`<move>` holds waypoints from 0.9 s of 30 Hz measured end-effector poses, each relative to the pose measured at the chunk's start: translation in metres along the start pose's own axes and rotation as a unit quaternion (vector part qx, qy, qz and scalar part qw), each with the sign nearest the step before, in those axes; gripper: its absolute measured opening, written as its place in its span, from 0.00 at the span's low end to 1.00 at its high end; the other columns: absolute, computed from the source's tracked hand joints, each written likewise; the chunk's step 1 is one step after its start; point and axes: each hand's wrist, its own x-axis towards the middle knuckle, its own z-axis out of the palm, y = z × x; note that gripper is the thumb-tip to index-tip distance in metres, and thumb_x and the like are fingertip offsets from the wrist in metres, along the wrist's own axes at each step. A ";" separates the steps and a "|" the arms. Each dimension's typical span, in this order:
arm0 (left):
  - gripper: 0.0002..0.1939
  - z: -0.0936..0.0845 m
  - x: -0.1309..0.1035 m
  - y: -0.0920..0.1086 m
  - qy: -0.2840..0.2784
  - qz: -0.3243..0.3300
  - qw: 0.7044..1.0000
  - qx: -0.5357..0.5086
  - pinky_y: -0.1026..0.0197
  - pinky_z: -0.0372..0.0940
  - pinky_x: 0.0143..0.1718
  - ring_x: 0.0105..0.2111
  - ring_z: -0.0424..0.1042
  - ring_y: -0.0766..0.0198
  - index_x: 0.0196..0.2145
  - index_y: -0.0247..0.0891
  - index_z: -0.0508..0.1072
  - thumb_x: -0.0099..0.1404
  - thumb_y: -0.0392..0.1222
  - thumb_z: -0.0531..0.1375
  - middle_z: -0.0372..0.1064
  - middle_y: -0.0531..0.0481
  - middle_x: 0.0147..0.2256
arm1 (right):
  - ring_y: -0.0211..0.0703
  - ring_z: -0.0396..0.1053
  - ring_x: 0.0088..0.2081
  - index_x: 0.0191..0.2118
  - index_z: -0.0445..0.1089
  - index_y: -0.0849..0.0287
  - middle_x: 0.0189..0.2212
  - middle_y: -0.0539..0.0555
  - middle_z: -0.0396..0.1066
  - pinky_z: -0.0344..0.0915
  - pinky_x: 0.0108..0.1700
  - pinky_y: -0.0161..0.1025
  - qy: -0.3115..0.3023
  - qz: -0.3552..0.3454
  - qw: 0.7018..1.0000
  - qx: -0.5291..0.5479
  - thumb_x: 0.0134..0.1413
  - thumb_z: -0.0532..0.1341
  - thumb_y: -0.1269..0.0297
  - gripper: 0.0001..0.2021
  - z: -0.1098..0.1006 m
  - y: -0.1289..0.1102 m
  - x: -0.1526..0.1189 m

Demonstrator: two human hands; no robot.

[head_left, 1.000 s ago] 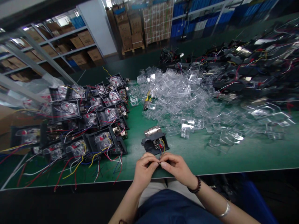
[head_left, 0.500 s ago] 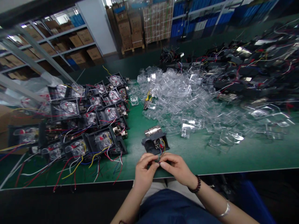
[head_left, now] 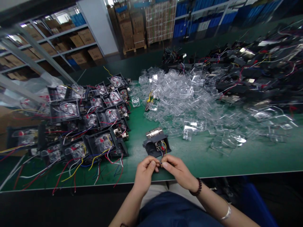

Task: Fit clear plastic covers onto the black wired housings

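In front of me on the green table lies a dark grey housing [head_left: 151, 146] with a silver metal cylinder [head_left: 154, 132] on its far side. Several wires [head_left: 165, 145], one of them yellow, come out of it toward my fingers. My left hand [head_left: 146, 171] pinches the wires near their ends, thumb against fingertips. Close beside it, my right hand [head_left: 177, 170] also pinches the wires, its thumb and forefinger almost touching the left ones. The exact wire ends are mostly hidden by my fingertips.
Several wired grey housings [head_left: 101, 143] with clear covers stand in rows at the left. A heap of clear plastic covers [head_left: 180, 91] spreads across the middle right, with yellow-handled pliers [head_left: 149, 101] at its left edge. More dark wired parts [head_left: 236, 75] pile up at the far right.
My left hand has shifted slightly left and its thumb has turned upward. The right hand stays nearly in place, still pinching the wires.
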 end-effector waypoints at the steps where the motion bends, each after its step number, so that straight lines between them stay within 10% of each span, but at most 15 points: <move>1: 0.16 0.000 -0.001 0.000 0.029 0.024 0.999 0.020 0.64 0.63 0.28 0.23 0.66 0.67 0.31 0.35 0.73 0.60 0.52 0.55 0.67 0.51 0.24 | 0.36 0.59 0.27 0.26 0.63 0.59 0.23 0.49 0.62 0.57 0.31 0.34 0.005 0.009 1.000 0.012 0.58 0.50 0.49 0.19 -0.001 0.001 0.001; 9: 0.06 0.008 -0.006 0.001 0.098 0.294 0.926 0.214 0.66 0.68 0.32 0.28 0.72 0.66 0.34 0.40 0.76 0.59 0.36 0.60 0.73 0.49 0.29 | 0.36 0.58 0.26 0.25 0.61 0.59 0.22 0.47 0.58 0.56 0.30 0.34 0.000 0.006 1.000 0.016 0.58 0.50 0.50 0.19 -0.001 0.003 0.003; 20: 0.10 0.002 -0.001 0.001 0.079 0.269 0.916 0.287 0.65 0.64 0.27 0.26 0.67 0.66 0.27 0.37 0.68 0.64 0.36 0.50 0.66 0.50 0.26 | 0.39 0.63 0.30 0.30 0.66 0.59 0.25 0.51 0.66 0.59 0.33 0.35 0.014 -0.042 0.993 -0.106 0.60 0.50 0.59 0.14 0.006 -0.002 -0.002; 27: 0.12 0.006 -0.005 0.003 0.094 0.165 0.962 0.198 0.65 0.64 0.27 0.24 0.67 0.67 0.27 0.36 0.70 0.64 0.36 0.50 0.66 0.51 0.24 | 0.39 0.65 0.29 0.29 0.69 0.59 0.25 0.52 0.69 0.62 0.33 0.35 0.051 -0.024 0.995 -0.078 0.58 0.53 0.61 0.12 0.003 -0.002 -0.001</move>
